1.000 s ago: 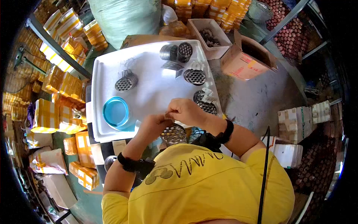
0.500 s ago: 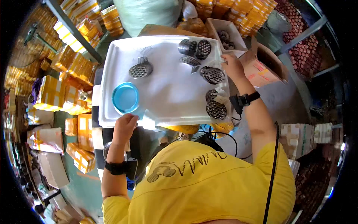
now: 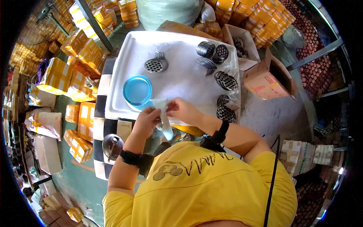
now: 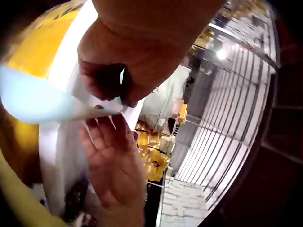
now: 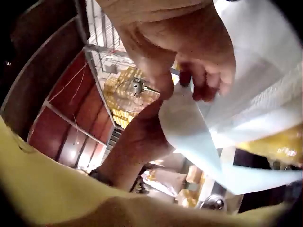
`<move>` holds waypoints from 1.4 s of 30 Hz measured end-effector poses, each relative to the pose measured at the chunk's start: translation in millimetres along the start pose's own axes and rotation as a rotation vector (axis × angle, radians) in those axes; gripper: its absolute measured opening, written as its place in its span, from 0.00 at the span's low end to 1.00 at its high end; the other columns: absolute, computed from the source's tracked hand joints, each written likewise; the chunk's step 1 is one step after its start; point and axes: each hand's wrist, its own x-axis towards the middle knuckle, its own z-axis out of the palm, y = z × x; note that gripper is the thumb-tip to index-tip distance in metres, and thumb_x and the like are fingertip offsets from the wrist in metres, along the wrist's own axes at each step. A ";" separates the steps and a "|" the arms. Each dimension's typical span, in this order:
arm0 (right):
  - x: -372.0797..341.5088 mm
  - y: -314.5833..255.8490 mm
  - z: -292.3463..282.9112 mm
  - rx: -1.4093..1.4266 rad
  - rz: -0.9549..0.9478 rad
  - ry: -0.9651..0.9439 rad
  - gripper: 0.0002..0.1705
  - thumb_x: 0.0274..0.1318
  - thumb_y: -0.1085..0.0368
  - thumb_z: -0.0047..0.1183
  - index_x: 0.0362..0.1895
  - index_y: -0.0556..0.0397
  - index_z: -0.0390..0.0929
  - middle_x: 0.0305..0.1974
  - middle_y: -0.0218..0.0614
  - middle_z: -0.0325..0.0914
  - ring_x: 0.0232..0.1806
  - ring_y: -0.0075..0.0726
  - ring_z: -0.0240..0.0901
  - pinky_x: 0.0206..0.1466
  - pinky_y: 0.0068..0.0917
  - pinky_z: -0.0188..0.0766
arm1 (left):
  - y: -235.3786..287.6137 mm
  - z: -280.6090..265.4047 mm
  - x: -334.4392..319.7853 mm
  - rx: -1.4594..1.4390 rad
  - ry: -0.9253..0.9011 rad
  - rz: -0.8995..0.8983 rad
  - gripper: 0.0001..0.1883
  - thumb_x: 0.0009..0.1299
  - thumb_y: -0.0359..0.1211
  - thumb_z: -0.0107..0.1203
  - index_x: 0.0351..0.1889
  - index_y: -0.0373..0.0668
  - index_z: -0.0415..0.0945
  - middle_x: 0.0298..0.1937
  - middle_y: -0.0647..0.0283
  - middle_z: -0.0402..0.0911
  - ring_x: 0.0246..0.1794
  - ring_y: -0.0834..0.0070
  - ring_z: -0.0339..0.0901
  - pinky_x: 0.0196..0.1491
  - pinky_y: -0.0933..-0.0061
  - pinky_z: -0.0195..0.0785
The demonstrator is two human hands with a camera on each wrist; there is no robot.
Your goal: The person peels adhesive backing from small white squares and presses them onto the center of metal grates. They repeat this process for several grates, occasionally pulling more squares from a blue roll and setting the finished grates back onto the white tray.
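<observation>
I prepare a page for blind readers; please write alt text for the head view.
A person in a yellow shirt holds a translucent, bag-like sheet in the left hand, the right hand close by, at the near edge of a white tray. On the tray are a blue tub and piles of perforated metal pieces.

L hand w/ fingers bent, L forearm to 1 o'clk; R hand just beside, R forearm to 10 o'clk.
</observation>
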 end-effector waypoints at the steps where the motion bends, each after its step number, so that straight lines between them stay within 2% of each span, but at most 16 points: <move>1: 2.5 -1.3 0.9 0.040 0.014 0.054 0.20 0.48 0.71 0.54 0.45 0.64 0.64 0.42 0.41 0.70 0.42 0.33 0.69 0.48 0.29 0.68 | 3.7 4.0 -2.7 -0.237 -0.020 -0.026 0.11 0.65 0.32 0.49 0.41 0.34 0.67 0.32 0.61 0.74 0.32 0.74 0.73 0.33 0.79 0.68; 2: 5.2 -2.0 2.8 0.082 0.028 0.108 0.19 0.48 0.72 0.53 0.45 0.63 0.63 0.42 0.40 0.70 0.43 0.33 0.69 0.49 0.28 0.68 | 0.6 -2.2 1.4 -0.203 -0.059 -0.026 0.14 0.67 0.33 0.46 0.46 0.35 0.64 0.39 0.59 0.73 0.36 0.72 0.73 0.39 0.75 0.68; 4: 5.1 -8.3 5.1 0.275 0.109 0.159 0.18 0.49 0.74 0.51 0.45 0.62 0.62 0.40 0.38 0.69 0.42 0.31 0.69 0.47 0.25 0.68 | 2.4 1.7 0.3 -0.340 -0.164 -0.024 0.15 0.68 0.36 0.44 0.46 0.35 0.64 0.40 0.59 0.73 0.39 0.72 0.73 0.42 0.71 0.67; 6: 2.5 -12.6 3.2 0.258 0.020 0.115 0.19 0.48 0.72 0.52 0.45 0.61 0.63 0.39 0.38 0.69 0.41 0.31 0.68 0.45 0.26 0.67 | 10.2 9.2 -3.7 -0.484 -0.298 -0.092 0.18 0.70 0.41 0.39 0.48 0.36 0.63 0.42 0.59 0.72 0.43 0.70 0.71 0.48 0.66 0.65; 10: 1.6 -20.7 3.7 0.040 -0.195 0.139 0.18 0.48 0.72 0.51 0.45 0.58 0.64 0.33 0.38 0.71 0.35 0.29 0.68 0.41 0.26 0.68 | 2.9 7.7 15.1 -0.414 -0.257 -0.063 0.17 0.70 0.40 0.39 0.50 0.38 0.61 0.46 0.56 0.72 0.46 0.64 0.71 0.50 0.63 0.65; 13: -2.9 -36.3 7.0 -0.277 -0.324 0.251 0.14 0.46 0.73 0.51 0.40 0.57 0.68 0.28 0.39 0.73 0.30 0.34 0.71 0.37 0.28 0.68 | -1.8 10.6 23.7 -0.359 -0.146 0.068 0.16 0.69 0.39 0.39 0.46 0.37 0.65 0.41 0.57 0.73 0.42 0.66 0.73 0.46 0.65 0.66; 16: 6.4 -27.3 5.1 -0.448 -0.532 0.326 0.10 0.43 0.73 0.51 0.35 0.56 0.72 0.28 0.42 0.74 0.31 0.42 0.72 0.36 0.31 0.69 | -3.1 7.7 28.6 -0.114 -0.048 0.244 0.15 0.69 0.39 0.39 0.42 0.37 0.68 0.37 0.58 0.74 0.38 0.69 0.73 0.42 0.68 0.66; 19: 5.6 -34.0 5.6 -0.454 -0.470 0.368 0.08 0.42 0.73 0.50 0.31 0.58 0.73 0.31 0.43 0.75 0.33 0.47 0.72 0.38 0.33 0.69 | 3.7 21.3 23.5 -0.043 0.081 0.289 0.16 0.68 0.40 0.39 0.39 0.37 0.69 0.34 0.60 0.73 0.36 0.72 0.72 0.40 0.70 0.66; 22: 7.1 -36.7 4.2 -0.523 -0.477 0.393 0.08 0.42 0.73 0.50 0.32 0.57 0.73 0.31 0.44 0.75 0.34 0.47 0.72 0.38 0.33 0.69 | 20.2 43.1 11.1 -0.140 0.142 0.280 0.16 0.68 0.41 0.40 0.39 0.36 0.69 0.34 0.59 0.73 0.35 0.71 0.72 0.39 0.69 0.66; 25: 11.6 -34.5 6.3 -0.378 -0.383 0.433 0.07 0.45 0.77 0.50 0.33 0.60 0.72 0.33 0.39 0.75 0.36 0.32 0.73 0.39 0.24 0.71 | 14.5 40.3 24.0 -0.218 0.113 0.301 0.15 0.66 0.41 0.41 0.39 0.38 0.68 0.32 0.61 0.70 0.31 0.72 0.71 0.34 0.69 0.66; 28: 10.6 -36.3 8.0 -0.406 -0.461 0.444 0.08 0.43 0.73 0.50 0.32 0.58 0.73 0.33 0.44 0.75 0.35 0.45 0.73 0.39 0.32 0.70 | 11.2 32.9 34.7 -0.285 0.078 0.216 0.15 0.65 0.42 0.42 0.38 0.39 0.67 0.32 0.60 0.70 0.31 0.70 0.71 0.34 0.68 0.66; 31: 11.3 -39.5 8.1 -0.474 -0.453 0.423 0.09 0.44 0.73 0.50 0.33 0.58 0.73 0.34 0.44 0.75 0.36 0.44 0.74 0.40 0.32 0.70 | 14.8 36.4 33.3 -0.374 0.120 0.141 0.15 0.64 0.43 0.42 0.37 0.39 0.67 0.32 0.60 0.70 0.31 0.69 0.71 0.34 0.67 0.66; 34: 16.9 -37.2 11.3 -0.309 -0.388 0.458 0.09 0.43 0.73 0.50 0.34 0.58 0.73 0.33 0.44 0.75 0.36 0.44 0.74 0.40 0.32 0.70 | 26.0 45.1 19.7 -0.188 0.147 0.282 0.15 0.65 0.42 0.42 0.37 0.39 0.66 0.32 0.60 0.70 0.31 0.69 0.71 0.33 0.67 0.67; 37: 18.7 -36.0 12.8 -0.245 -0.337 0.388 0.09 0.42 0.73 0.50 0.33 0.58 0.74 0.32 0.45 0.75 0.36 0.45 0.73 0.40 0.31 0.70 | 17.1 24.1 44.9 -0.437 -0.018 0.004 0.15 0.65 0.43 0.43 0.37 0.39 0.66 0.32 0.60 0.70 0.32 0.69 0.71 0.34 0.67 0.67; 40: 20.4 -34.7 18.9 -0.315 -0.420 0.388 0.08 0.41 0.73 0.50 0.31 0.59 0.73 0.31 0.45 0.75 0.35 0.45 0.73 0.40 0.31 0.69 | 15.5 19.8 40.0 -0.366 0.063 0.156 0.16 0.65 0.42 0.43 0.39 0.39 0.66 0.33 0.60 0.71 0.33 0.69 0.71 0.35 0.66 0.67; 42: 20.1 -39.1 21.7 -0.348 -0.401 0.379 0.06 0.43 0.75 0.50 0.31 0.59 0.74 0.31 0.40 0.75 0.34 0.37 0.73 0.42 0.27 0.69 | 9.8 13.9 41.9 -0.328 0.119 0.197 0.15 0.66 0.42 0.43 0.40 0.38 0.67 0.35 0.60 0.71 0.35 0.69 0.71 0.37 0.65 0.67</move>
